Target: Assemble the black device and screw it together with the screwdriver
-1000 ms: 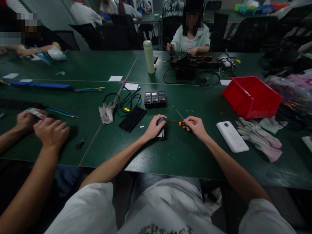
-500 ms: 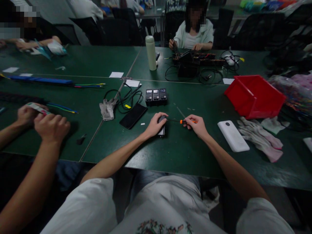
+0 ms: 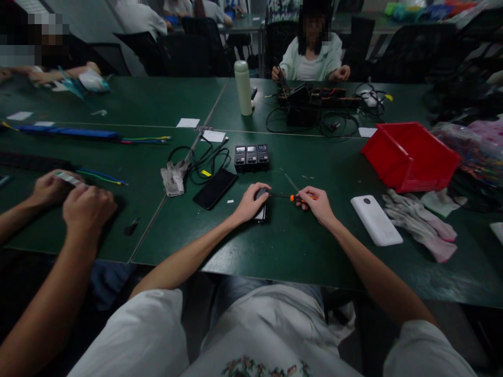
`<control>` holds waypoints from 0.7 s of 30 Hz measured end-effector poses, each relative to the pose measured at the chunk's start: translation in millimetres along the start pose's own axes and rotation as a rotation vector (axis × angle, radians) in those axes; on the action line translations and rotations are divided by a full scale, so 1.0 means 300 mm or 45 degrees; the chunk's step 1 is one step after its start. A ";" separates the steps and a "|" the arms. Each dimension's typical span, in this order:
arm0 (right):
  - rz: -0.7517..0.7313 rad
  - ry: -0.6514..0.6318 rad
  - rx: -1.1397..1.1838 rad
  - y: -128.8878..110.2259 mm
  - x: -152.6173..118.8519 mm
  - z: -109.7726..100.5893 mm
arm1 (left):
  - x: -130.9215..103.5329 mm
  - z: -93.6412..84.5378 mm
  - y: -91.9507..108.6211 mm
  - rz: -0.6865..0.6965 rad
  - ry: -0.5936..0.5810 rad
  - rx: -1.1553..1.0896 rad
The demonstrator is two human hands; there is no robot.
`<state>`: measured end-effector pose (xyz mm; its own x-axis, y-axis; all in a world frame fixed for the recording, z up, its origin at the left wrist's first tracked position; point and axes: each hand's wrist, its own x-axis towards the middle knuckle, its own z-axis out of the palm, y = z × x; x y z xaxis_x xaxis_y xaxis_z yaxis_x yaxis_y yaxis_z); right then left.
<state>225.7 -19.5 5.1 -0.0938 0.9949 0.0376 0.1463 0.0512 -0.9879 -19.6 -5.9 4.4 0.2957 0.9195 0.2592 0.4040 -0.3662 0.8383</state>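
My left hand (image 3: 252,201) is closed around a small dark device (image 3: 261,212) with a pale face, held down on the green table. Much of the device is hidden by the fingers. In my right hand (image 3: 316,201) is a screwdriver (image 3: 297,198) with an orange and black handle. Its thin shaft lies level and points left, the tip reaching the device's right side by my left fingers. A black unit with three modules (image 3: 251,157) stands just beyond my hands. To the left lies a black smartphone (image 3: 215,189).
A white power bank (image 3: 376,220), work gloves (image 3: 422,222) and a red bin (image 3: 411,159) are at right. Black cables (image 3: 212,157) and a grey glove (image 3: 174,178) lie left. A pale green bottle (image 3: 243,88) stands behind. A co-worker's hands (image 3: 88,204) work at far left.
My hands, the device and the screwdriver keep nearly the same place. The co-worker's hands at left have shifted slightly right, and the person opposite has raised one hand off the work.
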 end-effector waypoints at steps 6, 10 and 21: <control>0.003 -0.006 0.019 0.001 0.000 -0.002 | 0.001 0.000 -0.002 0.000 -0.009 0.009; 0.001 -0.004 0.039 0.007 0.001 -0.002 | 0.001 0.003 -0.007 -0.004 -0.009 0.020; 0.027 0.002 0.050 0.004 0.002 0.001 | 0.000 0.001 -0.006 -0.004 -0.009 0.011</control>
<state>225.4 -19.0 3.9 -0.0898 0.9958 0.0170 0.1097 0.0268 -0.9936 -20.1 -5.1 2.7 0.3004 0.9197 0.2529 0.4126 -0.3643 0.8349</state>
